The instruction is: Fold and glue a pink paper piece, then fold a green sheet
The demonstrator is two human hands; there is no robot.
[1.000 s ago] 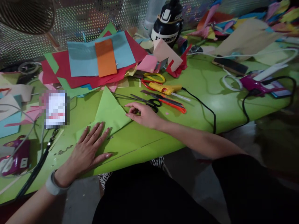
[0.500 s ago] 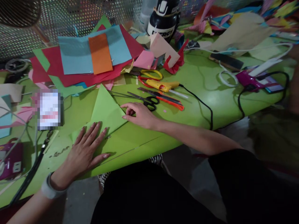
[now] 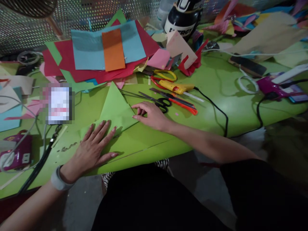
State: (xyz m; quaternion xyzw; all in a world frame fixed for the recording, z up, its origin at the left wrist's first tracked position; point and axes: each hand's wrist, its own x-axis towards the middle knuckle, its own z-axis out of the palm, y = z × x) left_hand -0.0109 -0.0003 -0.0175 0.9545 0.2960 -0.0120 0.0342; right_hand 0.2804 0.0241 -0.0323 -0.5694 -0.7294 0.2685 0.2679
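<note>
A folded sheet of light green paper (image 3: 116, 107), triangular in outline, lies on the green table (image 3: 154, 141) in front of me. My left hand (image 3: 93, 144) rests flat on its lower left part, fingers spread and thumb out to the side. At the right corner, my right hand (image 3: 154, 117) has its index finger and thumb on the paper's edge, the other fingers curled in. Just beyond that hand lie black scissors (image 3: 165, 104) and an orange utility knife (image 3: 185, 104). The paper under my left palm is hidden.
Behind are stacked coloured sheets (image 3: 89, 53), a yellow glue gun (image 3: 176, 86), yellow-and-red-handled scissors (image 3: 168, 75) and a black bottle (image 3: 183, 21). A phone (image 3: 59, 104) and a purple device (image 3: 18, 150) with cords lie left; another purple device (image 3: 271, 86) sits right.
The whole view has shifted, so everything appears a little further right and higher. Both hands keep their places on the green paper, with no clear change in the fold.
</note>
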